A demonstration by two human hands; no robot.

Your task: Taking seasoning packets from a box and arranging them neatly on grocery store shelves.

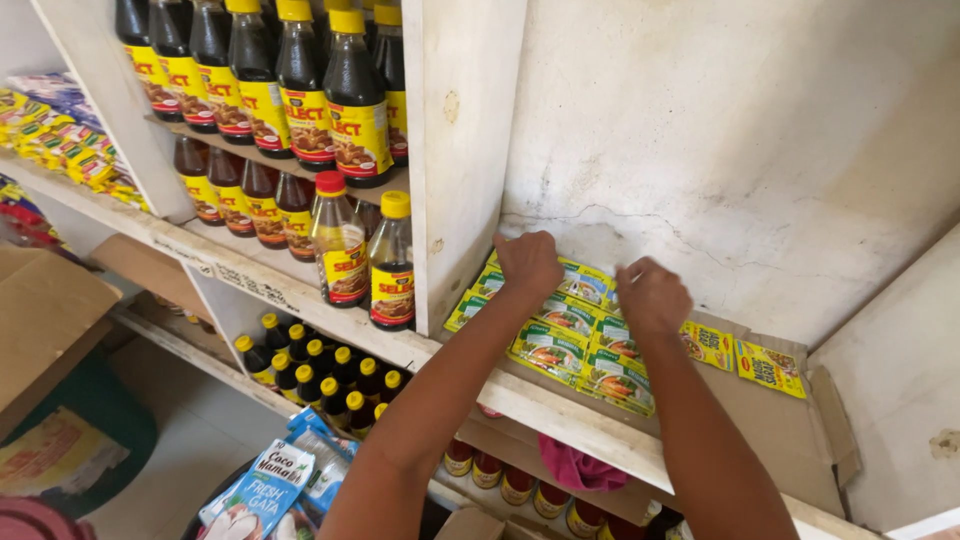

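Up on the white shelf (560, 410), many green and yellow packets (570, 345) already lie in tidy rows on a flat cardboard sheet (770, 440); two more packets (745, 357) lie apart at the right. Both the left hand (527, 262) and the right hand (652, 295) are curled, fingers down, touching the back packets.

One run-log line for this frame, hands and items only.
left hand: on green-yellow sachets | right hand: on sachets | surface: cardboard-lined shelf | nearby: dark sauce bottles
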